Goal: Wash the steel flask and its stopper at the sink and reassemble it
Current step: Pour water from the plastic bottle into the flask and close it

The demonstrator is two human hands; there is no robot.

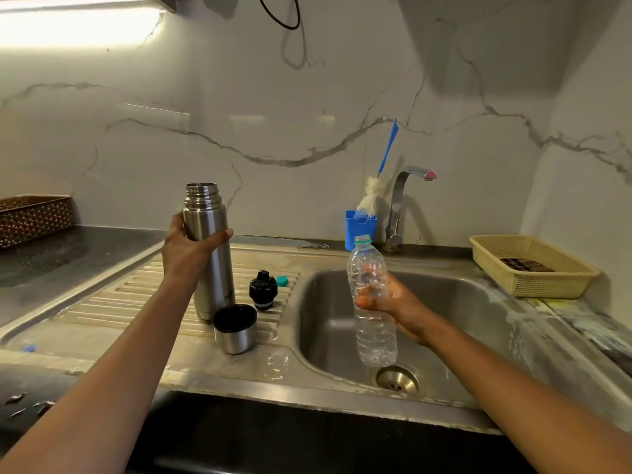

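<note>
Steel sink (461,302) dead centre. Left of it stands the steel flask (212,268), upright on the drainboard, brushed body, threaded mouth open, left hand (189,249) wrapped round its upper half. Over the sink, the right hand (400,302) grips an uncapped clear plastic bottle (367,265). Also left of the sink: steel cup (235,328), black stopper (262,290), teal cap (282,280).

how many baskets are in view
2: a dark basket on the counter at far left, a cream basket right of the sink. None seems hidden.
</note>
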